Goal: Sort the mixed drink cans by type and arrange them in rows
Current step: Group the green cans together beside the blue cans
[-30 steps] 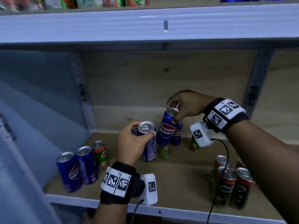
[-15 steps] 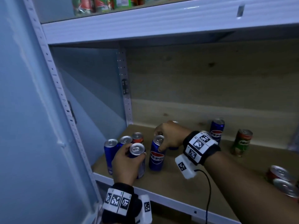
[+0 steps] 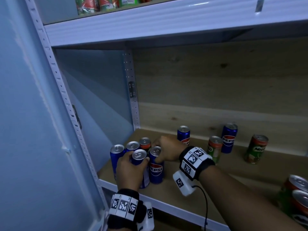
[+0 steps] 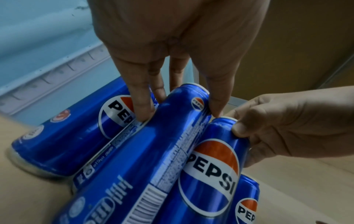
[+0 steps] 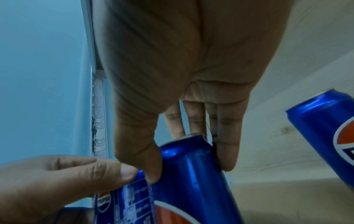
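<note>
On the wooden shelf (image 3: 191, 185) my left hand (image 3: 131, 169) grips a blue Pepsi can (image 3: 139, 155) round its upper body; fingers and thumb wrap it (image 4: 153, 151). Right beside it my right hand (image 3: 165, 151) pinches the rim of a second Pepsi can (image 3: 156, 170) from above, thumb and fingers on either side (image 5: 191, 174). The two cans touch. Just behind them at the shelf's left end stand two more Pepsi cans (image 3: 116, 154) and a red-and-green can (image 3: 145, 142).
Two further Pepsi cans (image 3: 229, 139) and two green Milo cans (image 3: 255, 149) stand loose toward the back. Red-topped cans (image 3: 298, 189) crowd the front right. A blue side panel (image 3: 100, 97) closes the left end; an upper shelf (image 3: 150, 22) hangs overhead.
Both hands have carried their Pepsi cans leftward and down to the group at the shelf's left end. The view has swung left with them.
</note>
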